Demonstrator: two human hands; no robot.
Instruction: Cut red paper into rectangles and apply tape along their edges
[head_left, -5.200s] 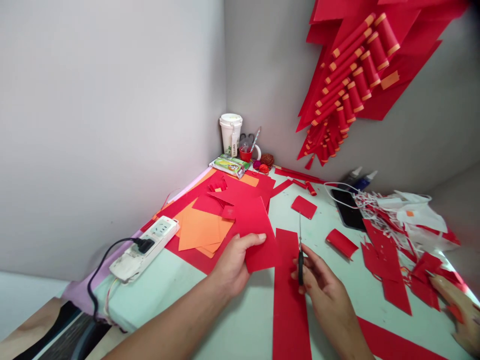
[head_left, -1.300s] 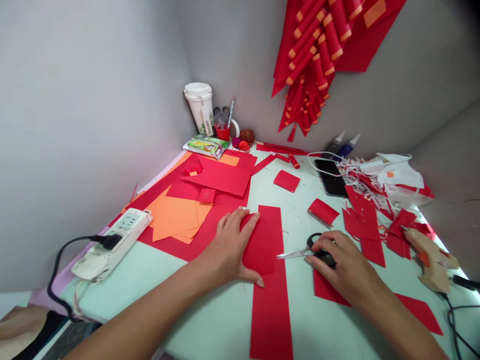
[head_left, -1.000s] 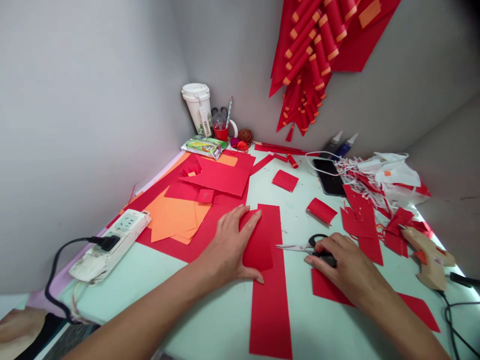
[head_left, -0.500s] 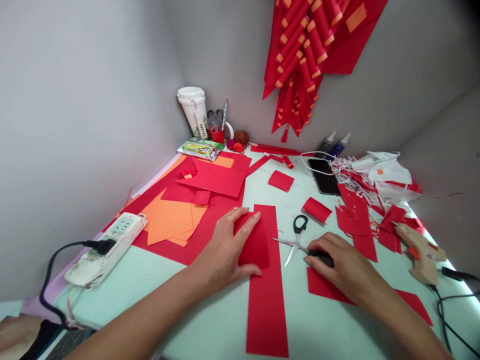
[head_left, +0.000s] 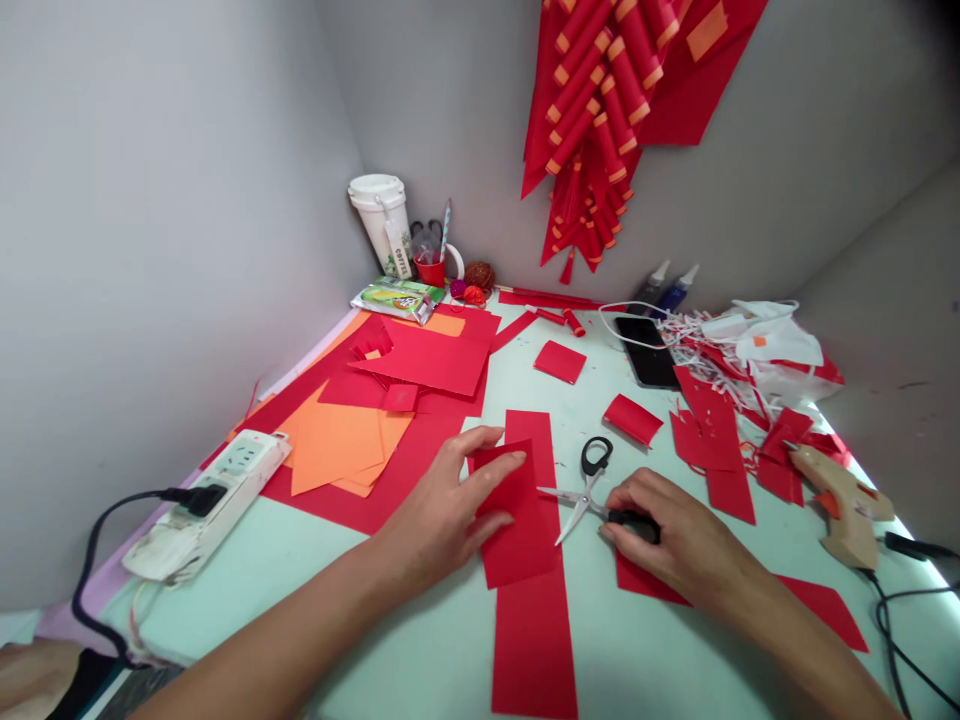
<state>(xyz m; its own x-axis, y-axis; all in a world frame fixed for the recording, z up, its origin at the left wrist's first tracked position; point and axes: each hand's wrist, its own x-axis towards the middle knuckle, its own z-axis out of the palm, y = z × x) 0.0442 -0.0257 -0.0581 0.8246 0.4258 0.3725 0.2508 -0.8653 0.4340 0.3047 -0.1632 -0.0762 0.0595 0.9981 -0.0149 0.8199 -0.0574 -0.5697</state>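
My left hand (head_left: pixel 442 500) has its thumb and index finger on a red paper piece (head_left: pixel 529 545), gripping its left side; the other fingers are partly hidden. That piece overlaps a long red paper strip (head_left: pixel 534 650) on the table. To the right, my right hand (head_left: pixel 667 525) is closed on one black handle of a pair of scissors (head_left: pixel 587 490). Their blades are spread apart, pointing left close to the paper's right edge. Another red paper sheet (head_left: pixel 821 605) lies beneath my right hand and forearm.
Red sheets (head_left: pixel 442 355) and orange sheets (head_left: pixel 341 445) lie left of centre, near a power strip (head_left: pixel 206 510). A glue gun (head_left: pixel 844 505), paper scraps (head_left: pixel 705 420) and a phone (head_left: pixel 646 352) are at right. A lidded cup (head_left: pixel 382 225) stands behind.
The red paper piece in my left hand has shifted down and right, showing more over the strip. My right hand and the scissors have moved slightly left and down.
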